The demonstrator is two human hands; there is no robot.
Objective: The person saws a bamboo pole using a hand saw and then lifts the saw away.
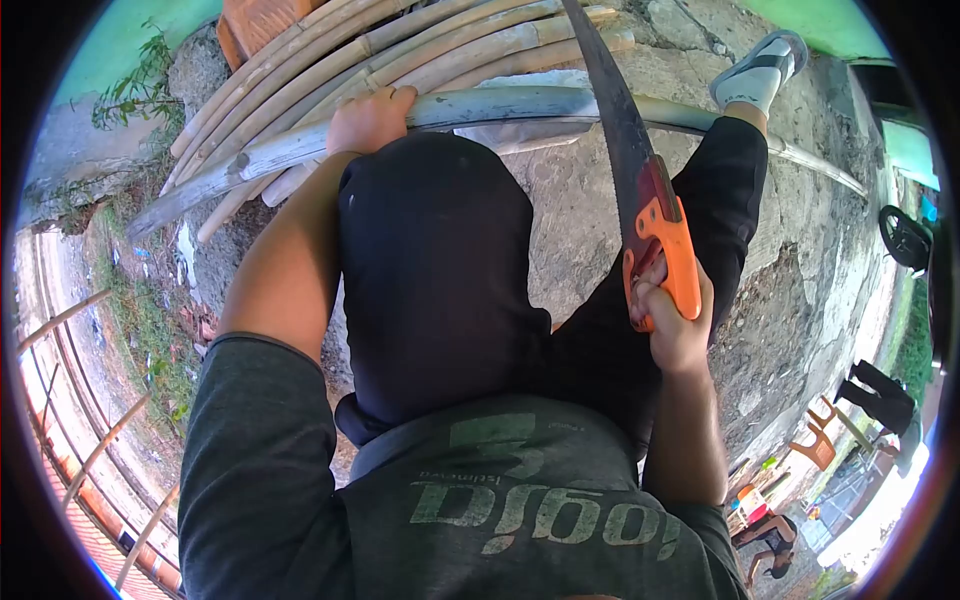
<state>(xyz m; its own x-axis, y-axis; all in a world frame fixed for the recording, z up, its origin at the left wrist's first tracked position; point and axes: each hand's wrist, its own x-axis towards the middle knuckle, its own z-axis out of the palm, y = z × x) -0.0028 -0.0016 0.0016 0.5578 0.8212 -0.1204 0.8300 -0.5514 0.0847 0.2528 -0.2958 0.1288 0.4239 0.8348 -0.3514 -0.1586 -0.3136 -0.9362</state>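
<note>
My left hand (370, 120) is wrapped around a long greyish bamboo pole (510, 106), just beyond my bent left knee. The pole runs crosswise in front of me, and its right part passes by my outstretched right leg. In my right hand (676, 318) is the orange handle of a handsaw (630, 150), fingers closed through the grip. The dark toothed blade points away from me and overlaps the pole in this view, to the right of my left hand.
Several bamboo poles (440, 60) lie stacked behind the held one. Rough concrete ground (570, 220) spreads between my legs. An orange plastic chair (815, 440) stands at right, near a bending person (770, 545) and another person in dark trousers (878, 400). Weeds (150, 340) grow at left.
</note>
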